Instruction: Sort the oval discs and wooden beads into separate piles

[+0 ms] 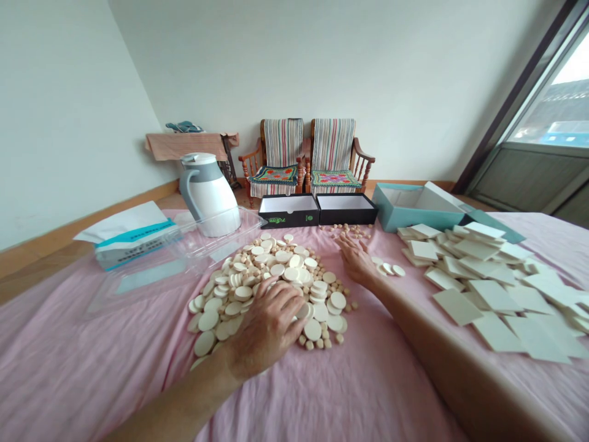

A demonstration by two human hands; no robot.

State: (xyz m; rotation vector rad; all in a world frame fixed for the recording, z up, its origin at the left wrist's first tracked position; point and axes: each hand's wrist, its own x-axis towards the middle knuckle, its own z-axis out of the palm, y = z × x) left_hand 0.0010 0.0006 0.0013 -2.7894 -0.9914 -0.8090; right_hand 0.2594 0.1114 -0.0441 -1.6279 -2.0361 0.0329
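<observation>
My left hand [271, 319] rests palm down on a heap of round white discs [243, 293], its fingers apart and their tips among the discs. Small pale wooden cubes [321, 344] are mixed into this heap and lie along its right edge. Beyond the heap, my right hand [356, 261] is low over the cloth with fingers stretched forward. Just past its fingertips lies a small group of wooden pieces [352, 230]. A few loose white discs [389, 269] sit right beside that hand's wrist.
Two black boxes with white insides [288, 212] stand at the back, beside an open teal box [418, 212]. White square tiles [497, 294] are heaped at right. To the left are a clear plastic container [151, 273], a tissue pack [138, 236] and a white-grey jug [211, 196].
</observation>
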